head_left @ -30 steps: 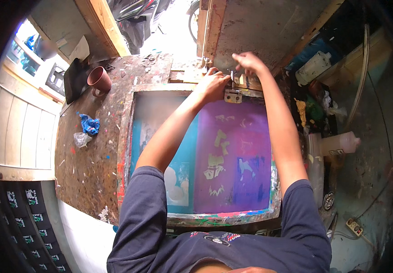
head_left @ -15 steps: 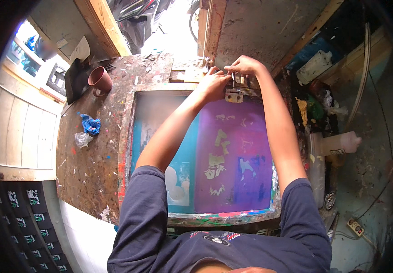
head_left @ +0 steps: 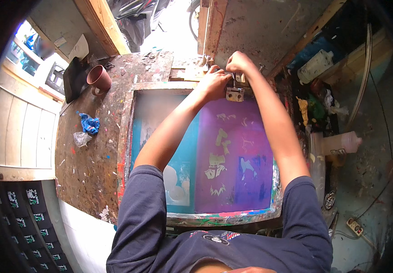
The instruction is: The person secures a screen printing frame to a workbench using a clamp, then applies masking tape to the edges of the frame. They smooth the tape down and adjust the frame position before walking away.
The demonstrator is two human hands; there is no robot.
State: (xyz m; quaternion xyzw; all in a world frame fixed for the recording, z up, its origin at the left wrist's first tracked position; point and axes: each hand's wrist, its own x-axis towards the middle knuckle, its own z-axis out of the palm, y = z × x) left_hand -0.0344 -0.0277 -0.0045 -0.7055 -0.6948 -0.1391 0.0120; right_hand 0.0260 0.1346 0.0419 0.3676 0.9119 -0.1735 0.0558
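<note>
A wooden-framed printing screen (head_left: 126,150) lies flat on the table, its mesh teal on the left and purple on the right, with pale stencil shapes. At its far edge sits a metal hinge clamp (head_left: 235,94). My left hand (head_left: 214,85) rests beside this clamp, above the far frame bar, its fingers curled in toward the metal fittings; what they grip is hidden. Just beyond the clamp, my right hand (head_left: 239,63) is closed with the knuckles up. Its fingertips point at the small fittings near my left fingers, and whatever they pinch cannot be made out.
On the paint-stained table (head_left: 87,173), a reddish mug (head_left: 99,77) stands at the far left, with a crumpled blue wrapper (head_left: 89,123) and clear plastic (head_left: 82,139) nearer. Bottles, including a translucent one (head_left: 342,143), lie along the right side. A power strip (head_left: 354,226) is lower right.
My right hand has turned over at the wrist, its knuckles now higher and its fingers more tucked in. My left hand stays almost in place by the clamp.
</note>
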